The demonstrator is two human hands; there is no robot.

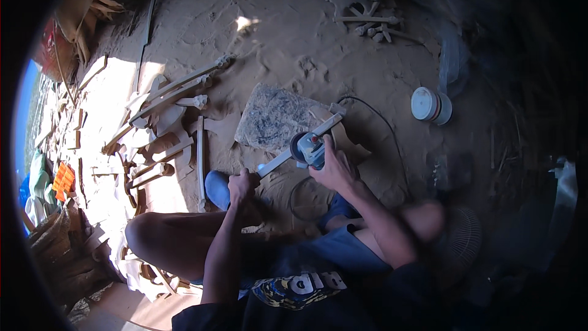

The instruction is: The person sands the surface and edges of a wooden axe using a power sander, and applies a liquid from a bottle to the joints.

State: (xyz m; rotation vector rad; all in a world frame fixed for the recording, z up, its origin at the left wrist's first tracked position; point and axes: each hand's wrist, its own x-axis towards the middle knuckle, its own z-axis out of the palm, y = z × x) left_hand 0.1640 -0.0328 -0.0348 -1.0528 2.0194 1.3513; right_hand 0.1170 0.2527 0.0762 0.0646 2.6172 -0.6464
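My left hand (243,185) is closed around the near end of a pale, straight bar (277,163), perhaps bone or wood. The bar slants up to the right, and its far end lies by the edge of a rough stone slab (269,113). My right hand (336,170) grips an angle grinder (315,152) with a greenish body. Its round disc sits across the middle of the bar; whether it is touching or spinning I cannot tell. A dark cable (392,132) curves over the ground near the grinder.
Long bone-like pieces (165,101) lie heaped on the left, partly in bright sunlight. More knobby pieces (370,18) are piled at the far side. A white tub (425,105) lies on the sandy ground at right. An orange object (64,181) sits at far left.
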